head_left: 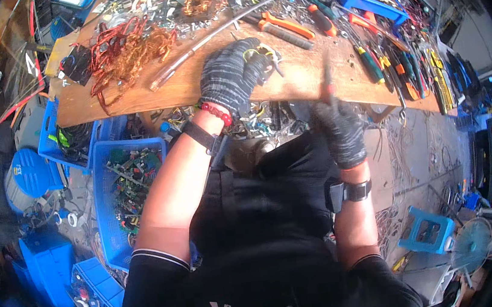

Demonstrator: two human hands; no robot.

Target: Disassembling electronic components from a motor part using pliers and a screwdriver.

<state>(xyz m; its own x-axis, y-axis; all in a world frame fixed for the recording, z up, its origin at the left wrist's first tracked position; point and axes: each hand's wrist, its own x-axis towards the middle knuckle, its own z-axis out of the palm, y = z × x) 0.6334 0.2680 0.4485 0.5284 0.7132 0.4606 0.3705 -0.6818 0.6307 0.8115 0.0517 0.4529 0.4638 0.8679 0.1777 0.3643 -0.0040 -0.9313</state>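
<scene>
My left hand (229, 73), in a grey and black knit glove, is closed at the wooden bench's front edge. Its fingers pinch a small roundish metal part (270, 58) with a yellow-green edge; the exact kind is unclear. To the right, just in front of the bench edge, my gloved right hand (339, 134) is closed around a screwdriver (328, 77), its thin dark shaft pointing up and a bit of reddish handle showing. The shaft is blurred, and its tip stands apart from the metal part. Orange-handled pliers (286, 26) lie beyond my left hand.
A long metal rod (209, 43) lies across the wooden bench (148, 98). Copper wire (131, 51) is heaped at left; several hand tools (397, 69) line the right side. A blue crate (104, 212) of circuit boards stands below left, a blue stool (427, 230) below right.
</scene>
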